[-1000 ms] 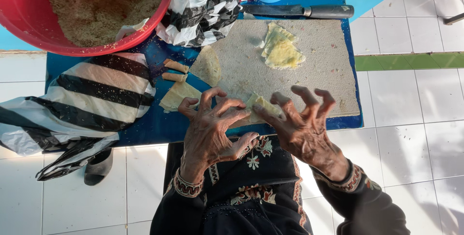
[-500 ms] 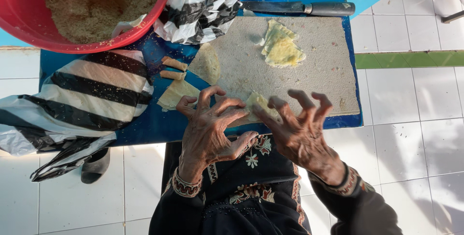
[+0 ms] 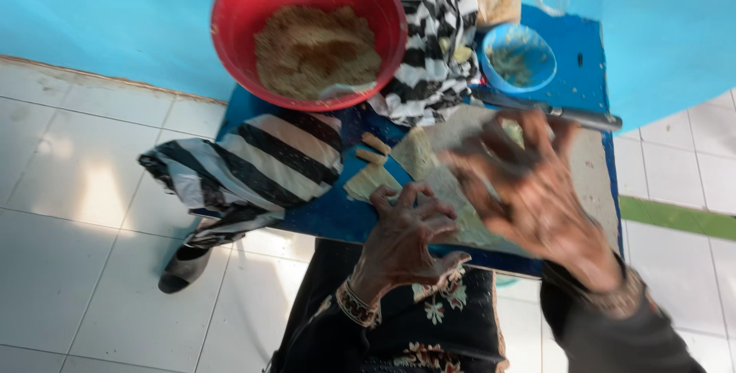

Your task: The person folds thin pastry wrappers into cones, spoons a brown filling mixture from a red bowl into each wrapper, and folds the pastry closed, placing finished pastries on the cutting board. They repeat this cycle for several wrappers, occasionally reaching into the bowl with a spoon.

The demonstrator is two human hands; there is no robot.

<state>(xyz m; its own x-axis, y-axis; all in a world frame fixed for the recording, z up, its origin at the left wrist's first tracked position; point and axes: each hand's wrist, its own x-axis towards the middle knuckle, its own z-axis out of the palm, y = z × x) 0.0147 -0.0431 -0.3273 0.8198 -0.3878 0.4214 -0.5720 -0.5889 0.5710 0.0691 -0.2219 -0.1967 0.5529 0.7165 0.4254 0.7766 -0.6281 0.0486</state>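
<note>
Right hand point(image 3: 537, 189) now raised, blurred

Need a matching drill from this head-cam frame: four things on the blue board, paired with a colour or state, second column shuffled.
Things:
1. large bowl
2. small bowl
3. cloth
4. right hand

Descriptions:
A. black and white stripes
B. motion-blurred, raised over the pale sheet
C. red, holding brown crumbly filling
D. blue, beside the knife

Pairs: 1-C, 2-D, 3-A, 4-B
</note>
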